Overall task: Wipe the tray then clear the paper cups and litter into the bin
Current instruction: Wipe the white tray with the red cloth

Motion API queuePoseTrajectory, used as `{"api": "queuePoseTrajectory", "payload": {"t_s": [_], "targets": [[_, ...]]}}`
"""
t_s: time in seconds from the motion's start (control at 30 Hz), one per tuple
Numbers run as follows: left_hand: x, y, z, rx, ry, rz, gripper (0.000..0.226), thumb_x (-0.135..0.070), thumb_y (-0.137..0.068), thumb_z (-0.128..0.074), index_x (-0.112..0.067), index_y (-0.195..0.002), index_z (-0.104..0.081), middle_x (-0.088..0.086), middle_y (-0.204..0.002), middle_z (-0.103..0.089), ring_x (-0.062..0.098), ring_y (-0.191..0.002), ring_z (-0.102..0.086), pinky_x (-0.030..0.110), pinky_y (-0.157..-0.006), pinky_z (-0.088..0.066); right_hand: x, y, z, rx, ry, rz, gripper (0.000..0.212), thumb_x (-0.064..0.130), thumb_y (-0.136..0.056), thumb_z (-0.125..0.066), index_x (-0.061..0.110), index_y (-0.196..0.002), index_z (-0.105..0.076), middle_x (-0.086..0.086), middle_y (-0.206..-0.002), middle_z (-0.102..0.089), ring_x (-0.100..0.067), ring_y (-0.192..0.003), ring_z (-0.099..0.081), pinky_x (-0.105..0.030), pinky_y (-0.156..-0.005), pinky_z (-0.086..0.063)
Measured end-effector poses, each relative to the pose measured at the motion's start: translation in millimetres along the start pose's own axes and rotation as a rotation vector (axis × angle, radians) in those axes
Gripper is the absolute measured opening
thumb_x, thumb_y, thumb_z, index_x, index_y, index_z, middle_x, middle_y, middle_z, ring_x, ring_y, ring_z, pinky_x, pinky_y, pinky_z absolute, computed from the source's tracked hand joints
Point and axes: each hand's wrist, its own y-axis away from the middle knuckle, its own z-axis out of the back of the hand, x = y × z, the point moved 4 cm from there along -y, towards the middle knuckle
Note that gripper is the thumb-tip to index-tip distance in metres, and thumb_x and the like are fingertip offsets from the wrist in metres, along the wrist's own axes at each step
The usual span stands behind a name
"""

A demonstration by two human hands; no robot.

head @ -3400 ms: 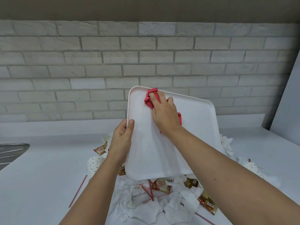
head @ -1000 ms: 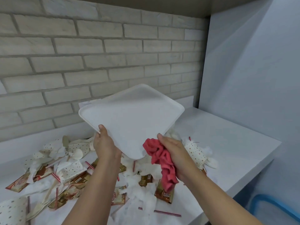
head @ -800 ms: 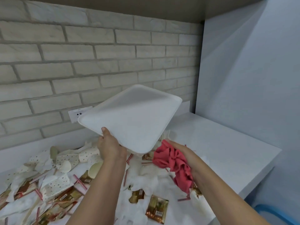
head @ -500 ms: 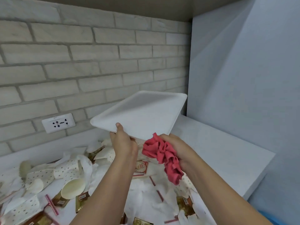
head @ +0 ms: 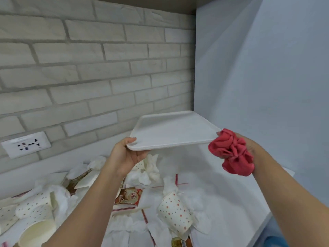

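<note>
Nearest us, spotted paper cups (head: pixel 175 213), crumpled tissues (head: pixel 147 168) and a coffee sachet (head: pixel 129 195) lie strewn over the left and middle of the white tabletop (head: pixel 222 184). Above them, the left hand (head: pixel 124 154) has its grip curled on the near left corner of the tray (head: pixel 170 132), thumb on top. The right hand (head: pixel 253 146) has its grip bunched round a red cloth (head: pixel 231 152), which touches the tray's near right corner. A few seconds ago the tray stood tilted upright under the rubbing cloth. Now it hangs almost level above the bare right end of the tabletop, with the cloth off its face. We judge the wiping finished and setting down next. The litter looks untouched. Behind are a wall socket (head: pixel 25 144) and a brick wall (head: pixel 89 68).
</note>
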Motion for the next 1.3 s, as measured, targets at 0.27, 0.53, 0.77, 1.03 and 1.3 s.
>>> {"api": "queuePoseTrajectory", "payload": {"t_s": [0.27, 0.53, 0.77, 1.03, 1.3], "targets": [[70, -46, -52, 0.157, 0.119, 0.219, 0.02, -0.003, -0.092, -0.04, 0.005, -0.104, -0.053, 0.022, -0.091, -0.068, 0.034, -0.068, -0.07, 0.031, -0.05, -0.057, -13, -26, 22, -0.078, -0.075, 0.159, 0.037, 0.05, -0.07, -0.066, 0.023, -0.051, -0.047, 0.008, -0.037, -0.04, -0.005, -0.028, -0.039, -0.007, -0.036, -0.033], [121, -82, -74, 0.145, 0.212, 0.303, 0.015, 0.005, -0.093, -0.04, 0.008, -0.1, -0.052, 0.021, -0.104, -0.061, 0.035, -0.092, -0.06, 0.046, -0.063, -0.057, -25, -64, 41, -0.15, -0.039, 0.181, 0.027, 0.033, -0.095, -0.048, 0.007, -0.094, -0.055, -0.008, -0.065, -0.07, -0.014, -0.053, -0.069, -0.02, -0.056, -0.051], [144, -107, -62, 0.127, 0.197, 0.398, 0.018, 0.003, -0.093, -0.044, 0.01, -0.109, -0.052, 0.023, -0.107, -0.062, 0.035, -0.091, -0.063, 0.044, -0.064, -0.059, -30, -87, 53, -0.219, -0.044, 0.108, 0.022, 0.022, -0.096, -0.051, 0.002, -0.086, -0.055, -0.012, -0.064, -0.066, -0.018, -0.047, -0.066, -0.018, -0.041, -0.05], [160, -128, -50, 0.082, -0.125, 0.449, 0.02, -0.015, -0.099, -0.044, -0.001, -0.093, -0.056, 0.012, -0.08, -0.061, 0.019, -0.056, -0.062, 0.023, -0.048, -0.053, -36, -112, 65, -0.219, -0.035, 0.002, 0.017, 0.019, -0.081, -0.067, 0.004, -0.079, -0.058, -0.011, -0.071, -0.066, -0.023, -0.058, -0.069, -0.024, -0.046, -0.055], [178, -142, -43, 0.067, -0.506, 0.545, 0.033, -0.018, -0.104, -0.027, -0.004, -0.086, -0.051, 0.008, -0.051, -0.065, 0.008, -0.036, -0.043, 0.017, -0.041, -0.038, -54, -125, 89, -0.211, -0.124, -0.245, 0.029, 0.009, -0.094, -0.044, 0.004, -0.07, -0.059, -0.001, -0.057, -0.062, -0.019, -0.069, -0.068, -0.014, -0.044, -0.048]]}}
